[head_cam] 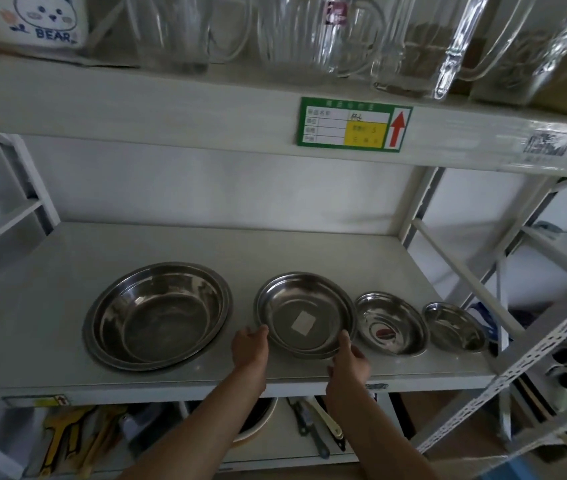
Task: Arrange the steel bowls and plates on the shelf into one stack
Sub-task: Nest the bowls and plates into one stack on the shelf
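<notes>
Both hands pinch the second-largest dish [304,315] at its near rim, left hand [250,344] on its left edge, right hand [351,358] at the front right, and the big bowl stack [157,311] lies just left of it.

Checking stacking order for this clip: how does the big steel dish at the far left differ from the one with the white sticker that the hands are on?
The far-left dish is the widest and deepest; the sticker dish is smaller and shallower. The far-left dish sits untouched, while the left hand and right hand have a grip on the sticker dish's near rim. Only the sticker dish has a white label inside. Both are round, shiny steel, upright on the same shelf.
</notes>
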Action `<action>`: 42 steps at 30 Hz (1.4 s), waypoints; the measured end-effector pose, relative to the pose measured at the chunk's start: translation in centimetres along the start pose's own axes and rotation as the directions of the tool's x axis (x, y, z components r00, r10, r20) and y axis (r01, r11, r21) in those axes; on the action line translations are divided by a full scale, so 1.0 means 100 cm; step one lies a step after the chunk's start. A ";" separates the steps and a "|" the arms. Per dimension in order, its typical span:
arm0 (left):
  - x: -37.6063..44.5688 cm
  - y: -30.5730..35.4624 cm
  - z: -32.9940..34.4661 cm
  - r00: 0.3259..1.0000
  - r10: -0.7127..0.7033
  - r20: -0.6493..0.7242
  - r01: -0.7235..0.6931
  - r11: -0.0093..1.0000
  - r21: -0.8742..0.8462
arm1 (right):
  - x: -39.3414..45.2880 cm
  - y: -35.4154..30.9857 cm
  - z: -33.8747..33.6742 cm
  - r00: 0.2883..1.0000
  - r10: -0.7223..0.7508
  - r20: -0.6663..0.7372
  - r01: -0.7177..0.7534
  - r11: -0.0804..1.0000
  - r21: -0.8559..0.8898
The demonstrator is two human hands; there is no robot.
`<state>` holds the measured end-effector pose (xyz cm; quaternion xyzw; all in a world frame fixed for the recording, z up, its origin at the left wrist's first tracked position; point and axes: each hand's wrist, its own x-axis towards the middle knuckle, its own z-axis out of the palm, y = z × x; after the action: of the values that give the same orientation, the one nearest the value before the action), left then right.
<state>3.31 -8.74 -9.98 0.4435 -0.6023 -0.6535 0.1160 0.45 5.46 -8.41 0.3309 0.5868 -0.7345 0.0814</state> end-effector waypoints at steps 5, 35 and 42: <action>0.014 0.019 0.012 0.998 0.001 -0.059 -0.003 0.999 -0.037 | 0.005 -0.014 0.007 0.999 0.037 -0.021 -0.034 0.993 0.113; 0.018 0.059 0.002 0.996 0.007 -0.087 -0.047 0.882 -0.469 | -0.011 -0.040 0.032 0.992 -0.113 -0.054 0.124 0.953 0.275; 0.021 0.091 -0.040 0.987 0.048 -0.153 -0.133 0.782 -0.609 | -0.032 -0.049 0.074 0.982 -0.182 0.055 0.159 0.945 0.285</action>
<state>1.51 -15.14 -2.32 0.3934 -0.3675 -0.7778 0.3244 -2.51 -0.72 -1.95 0.2572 0.4999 -0.8270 -0.0064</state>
